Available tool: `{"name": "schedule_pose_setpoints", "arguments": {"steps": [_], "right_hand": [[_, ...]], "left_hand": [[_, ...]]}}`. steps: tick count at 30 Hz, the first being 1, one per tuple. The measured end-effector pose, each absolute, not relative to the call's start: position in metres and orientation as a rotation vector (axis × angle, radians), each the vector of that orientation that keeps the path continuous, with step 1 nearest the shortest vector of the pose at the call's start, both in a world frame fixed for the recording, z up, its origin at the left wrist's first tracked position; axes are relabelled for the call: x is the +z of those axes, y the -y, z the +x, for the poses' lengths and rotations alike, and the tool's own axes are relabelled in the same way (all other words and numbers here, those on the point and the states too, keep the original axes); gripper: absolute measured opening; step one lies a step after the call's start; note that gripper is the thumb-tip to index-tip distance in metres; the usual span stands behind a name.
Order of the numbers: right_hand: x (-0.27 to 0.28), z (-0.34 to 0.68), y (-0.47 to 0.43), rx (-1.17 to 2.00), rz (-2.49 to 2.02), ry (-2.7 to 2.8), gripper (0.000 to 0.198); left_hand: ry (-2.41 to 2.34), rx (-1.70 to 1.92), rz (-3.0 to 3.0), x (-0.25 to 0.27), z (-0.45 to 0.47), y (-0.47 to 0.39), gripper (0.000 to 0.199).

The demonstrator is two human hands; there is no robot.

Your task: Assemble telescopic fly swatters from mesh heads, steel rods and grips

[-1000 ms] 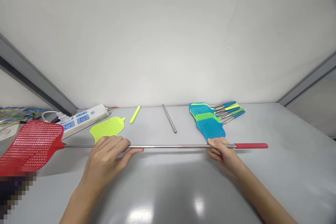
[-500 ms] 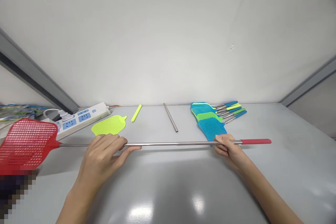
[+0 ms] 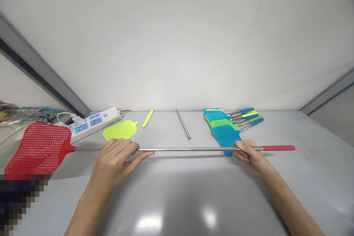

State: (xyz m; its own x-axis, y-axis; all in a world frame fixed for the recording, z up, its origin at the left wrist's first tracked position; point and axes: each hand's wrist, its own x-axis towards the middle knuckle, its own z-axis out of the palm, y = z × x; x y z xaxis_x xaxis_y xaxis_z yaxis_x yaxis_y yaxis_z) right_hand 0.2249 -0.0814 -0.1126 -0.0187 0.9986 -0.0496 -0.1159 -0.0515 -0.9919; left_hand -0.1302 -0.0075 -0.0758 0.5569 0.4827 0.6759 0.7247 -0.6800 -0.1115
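A red fly swatter (image 3: 45, 145) with an extended telescopic metal rod lies level across my view, its mesh head at the left and its red grip at the right. My left hand (image 3: 114, 162) is closed round the rod near the head, thumb stretched along it. Close to the red grip, my right hand (image 3: 249, 155) pinches the rod. Behind my left hand rests a yellow-green swatter head (image 3: 121, 129). A loose yellow handle sleeve (image 3: 148, 118) and a bare metal rod (image 3: 183, 124) lie to its right.
At the back right, several finished-looking swatters (image 3: 225, 134) in blue, green and yellow lie stacked on the grey table (image 3: 177, 188). A white power strip (image 3: 96, 121) with a plug is at the back left, near plastic packaging (image 3: 27, 112). A wall (image 3: 177, 44) rises behind.
The view has shifted slightly, so most things appear a little further right. Both hands keep their hold on the red swatter, which stays extended; the right hand sits slightly farther from the left.
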Motion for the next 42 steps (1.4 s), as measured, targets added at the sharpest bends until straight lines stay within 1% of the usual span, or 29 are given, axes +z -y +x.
{"name": "schedule_pose_setpoints", "arguments": {"steps": [6,14,20,24,32,37,42], "right_hand": [[-0.113,0.221,0.08,1.335,-1.167,1.05,0.046],[-0.115,0.208,0.079,1.382,-1.12,0.965,0.043],[-0.115,0.206,0.079,1.346,-1.084,0.908,0.044],[-0.117,0.204,0.079,1.379,-1.044,0.843,0.043],[-0.118,0.207,0.078,1.369,-1.009,0.762,0.044],[-0.116,0.203,0.08,1.393,-0.978,0.732,0.044],[-0.113,0.191,0.084,1.493,-0.939,0.714,0.043]], "left_hand": [[1.006,-0.918,-2.43,-0.076,-0.128,0.008,0.022],[1.111,-1.041,-2.405,-0.078,-0.125,0.01,0.012],[1.158,-0.995,-2.547,-0.077,-0.114,0.014,0.008],[1.151,-1.032,-2.556,-0.075,-0.11,0.018,0.01],[1.097,-1.176,-2.456,-0.079,-0.097,0.026,0.021],[1.084,-1.206,-2.417,-0.082,-0.091,0.028,0.021],[1.085,-1.245,-2.38,-0.083,-0.086,0.031,0.02]]}}
